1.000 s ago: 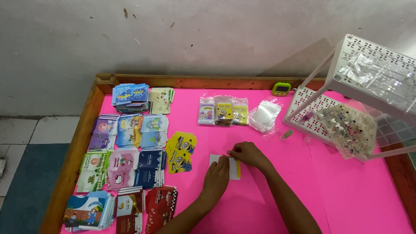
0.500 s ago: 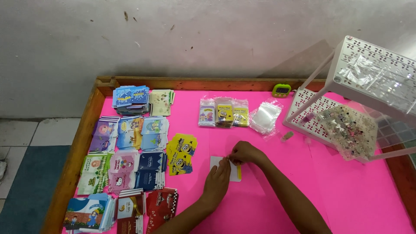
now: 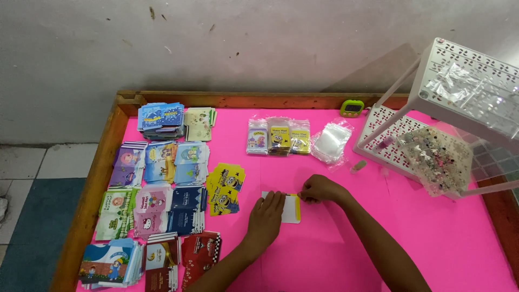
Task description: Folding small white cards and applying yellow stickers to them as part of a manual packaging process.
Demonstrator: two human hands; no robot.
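A small white card with a yellow edge [image 3: 292, 208] lies on the pink table top [image 3: 335, 254]. My left hand [image 3: 266, 217] lies flat on its left part, fingers together. My right hand [image 3: 319, 189] pinches at the card's upper right corner with fingers curled. A stack of yellow cartoon cards [image 3: 225, 188] lies just left of my left hand.
Several stacks of colourful printed cards [image 3: 154, 189] fill the table's left side. Three bagged cards [image 3: 278, 136] and a pile of clear plastic sleeves [image 3: 330, 141] lie at the back. A white perforated rack [image 3: 448, 116] holding a bag of small trinkets stands at right. A green timer [image 3: 352, 107] sits by the wooden rim.
My right hand has slid a little right along the card's top edge, uncovering more of the yellow edge. My left hand stays pressed on the card.
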